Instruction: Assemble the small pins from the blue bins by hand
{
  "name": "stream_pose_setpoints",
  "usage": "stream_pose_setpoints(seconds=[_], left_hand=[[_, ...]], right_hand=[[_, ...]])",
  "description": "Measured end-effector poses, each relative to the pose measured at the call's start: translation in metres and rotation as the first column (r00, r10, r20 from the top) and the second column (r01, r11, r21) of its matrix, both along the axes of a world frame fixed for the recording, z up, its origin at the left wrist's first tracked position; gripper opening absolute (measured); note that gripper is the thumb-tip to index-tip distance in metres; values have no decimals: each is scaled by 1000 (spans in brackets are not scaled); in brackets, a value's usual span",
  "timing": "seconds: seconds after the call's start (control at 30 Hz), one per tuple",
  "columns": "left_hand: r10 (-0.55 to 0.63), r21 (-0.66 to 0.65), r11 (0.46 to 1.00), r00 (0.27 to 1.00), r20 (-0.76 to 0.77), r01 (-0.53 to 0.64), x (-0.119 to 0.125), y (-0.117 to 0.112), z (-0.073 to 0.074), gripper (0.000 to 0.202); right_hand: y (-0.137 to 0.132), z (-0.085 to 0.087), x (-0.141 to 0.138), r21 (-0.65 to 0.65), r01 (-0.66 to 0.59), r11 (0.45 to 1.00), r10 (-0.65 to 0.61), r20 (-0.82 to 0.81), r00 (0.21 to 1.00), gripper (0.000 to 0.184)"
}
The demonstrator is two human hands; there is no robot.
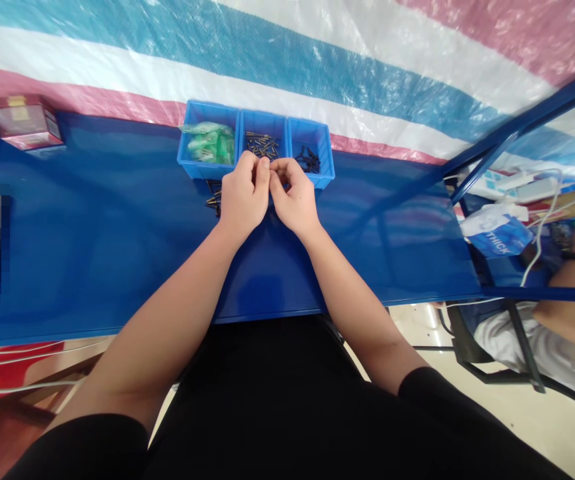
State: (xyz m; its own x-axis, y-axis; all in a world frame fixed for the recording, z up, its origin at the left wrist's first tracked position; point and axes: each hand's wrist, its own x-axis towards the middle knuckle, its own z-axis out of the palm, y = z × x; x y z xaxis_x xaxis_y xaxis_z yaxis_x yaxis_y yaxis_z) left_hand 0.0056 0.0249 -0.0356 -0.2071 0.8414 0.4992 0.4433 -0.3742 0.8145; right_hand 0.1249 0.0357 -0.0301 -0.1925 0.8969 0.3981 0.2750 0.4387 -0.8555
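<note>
My left hand (245,195) and my right hand (294,195) meet at the fingertips, just in front of three joined blue bins (260,113). Both are closed in a pinch; whatever lies between the fingers is hidden. Green-and-clear plastic bags (211,143) fill the left bin. Thin brass-and-dark pieces, like small screws or pins (263,143), lie in the middle bin, partly covered by my hands. In the right bin is a heap of small black pieces (309,160). More dark and brassy pieces (214,200) lie on the table beside my left hand.
The blue table (132,220) runs under everything, with a striped plastic sheet (287,53) behind it. A red box (28,122) stands at the far left. On the right are a blue metal frame (522,127), a blue-and-white pack (498,230), cables and another person's arm (574,283).
</note>
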Motion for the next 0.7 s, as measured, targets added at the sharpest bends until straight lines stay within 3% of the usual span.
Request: stream_pose_setpoints(seconds=[0.33,0.7], left_hand=[[-24,17,1000,1000,-3,24,2,-1,0,47],[1,-7,1000,1000,-29,-1,-1,-1,1,44]], right_hand=[[2,-1,3,-62,43,997,-43,7,999,55],[3,-3,2,11,-20,1000,20,9,1000,39]])
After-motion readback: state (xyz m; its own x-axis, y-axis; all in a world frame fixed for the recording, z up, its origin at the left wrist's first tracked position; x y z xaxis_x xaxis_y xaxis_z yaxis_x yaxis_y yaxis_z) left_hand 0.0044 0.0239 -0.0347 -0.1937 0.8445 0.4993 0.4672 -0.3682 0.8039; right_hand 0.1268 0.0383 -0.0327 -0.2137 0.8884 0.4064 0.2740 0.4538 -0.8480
